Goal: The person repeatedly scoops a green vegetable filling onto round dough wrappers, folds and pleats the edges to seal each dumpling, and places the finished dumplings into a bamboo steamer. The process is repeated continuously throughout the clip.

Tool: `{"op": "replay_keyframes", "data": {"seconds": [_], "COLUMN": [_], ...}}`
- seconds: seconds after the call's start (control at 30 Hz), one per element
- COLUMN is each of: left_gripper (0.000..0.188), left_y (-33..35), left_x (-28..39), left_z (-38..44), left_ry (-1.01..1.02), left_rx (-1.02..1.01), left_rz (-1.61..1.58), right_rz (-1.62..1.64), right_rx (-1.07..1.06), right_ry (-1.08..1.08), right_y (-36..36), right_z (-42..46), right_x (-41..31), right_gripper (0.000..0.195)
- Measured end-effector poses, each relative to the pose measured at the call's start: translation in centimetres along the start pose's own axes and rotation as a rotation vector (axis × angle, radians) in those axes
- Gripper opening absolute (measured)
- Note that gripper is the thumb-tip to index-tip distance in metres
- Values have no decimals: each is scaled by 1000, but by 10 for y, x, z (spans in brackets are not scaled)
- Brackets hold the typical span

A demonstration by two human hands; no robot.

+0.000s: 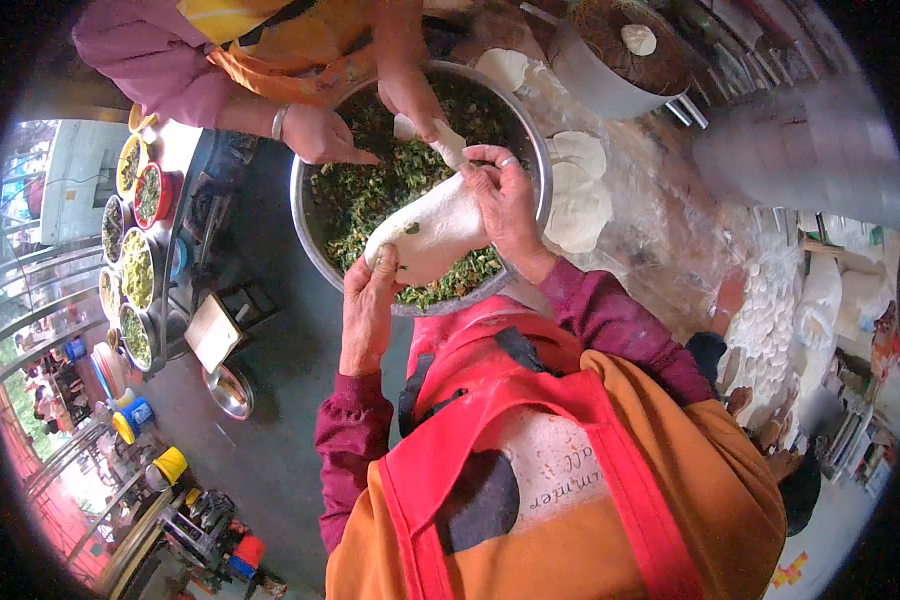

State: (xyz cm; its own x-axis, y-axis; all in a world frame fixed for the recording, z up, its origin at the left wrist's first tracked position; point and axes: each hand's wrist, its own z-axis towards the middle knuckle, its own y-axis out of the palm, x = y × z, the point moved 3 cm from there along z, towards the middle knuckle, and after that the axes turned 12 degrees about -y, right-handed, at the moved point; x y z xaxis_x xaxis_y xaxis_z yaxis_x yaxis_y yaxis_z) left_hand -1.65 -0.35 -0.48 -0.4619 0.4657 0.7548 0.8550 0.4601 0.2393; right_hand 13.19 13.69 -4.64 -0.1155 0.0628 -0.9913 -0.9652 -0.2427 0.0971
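A sheet of white dough [439, 225] is stretched between my two hands over a large metal bowl [298, 217] of chopped greens filling [367, 180]. My left hand [375, 300] pinches the dough's lower left end, thumb on top. My right hand [504, 202], with a ring on one finger, grips its upper right end. Bits of green stick to the dough's surface. Across the bowl, a co-worker's hand [412, 101] holds another piece of dough [447, 142] close to my right fingertips. The co-worker's other hand [328, 139], with a bracelet, is over the filling.
Flat dough rounds [579, 202] lie on the floury worktop [637, 180] at the right, near a large pale pot [607, 75]. Several bowls of chopped food [138, 270] stand on a table at the left. A stool [214, 330] and a metal basin [229, 390] are on the floor.
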Motion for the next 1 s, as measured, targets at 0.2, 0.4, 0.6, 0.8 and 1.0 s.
{"op": "replay_keyframes", "data": {"seconds": [0.2,0.4,0.6,0.8,1.0], "left_gripper": [24,35,41,30,29], "left_y": [10,-34,-77,-73,-55], "left_x": [-9,4,-1,3,-6], "left_z": [3,-17,-9,13,58], "left_ry": [-47,-23,42,85,153], "left_rx": [39,-54,-135,226,219], "left_rz": [-197,-383,-722,-179,158], "right_rz": [92,-234,-1189,-1178,-1152], "right_rx": [-71,-321,-982,-918,-701], "right_ry": [-4,-52,-241,-370,-634], "right_y": [31,0,-32,-39,-70], "right_z": [-5,5,-28,-11,17], "right_x": [2,-6,-16,-31,-14], "right_gripper": [24,22,33,15,10]}}
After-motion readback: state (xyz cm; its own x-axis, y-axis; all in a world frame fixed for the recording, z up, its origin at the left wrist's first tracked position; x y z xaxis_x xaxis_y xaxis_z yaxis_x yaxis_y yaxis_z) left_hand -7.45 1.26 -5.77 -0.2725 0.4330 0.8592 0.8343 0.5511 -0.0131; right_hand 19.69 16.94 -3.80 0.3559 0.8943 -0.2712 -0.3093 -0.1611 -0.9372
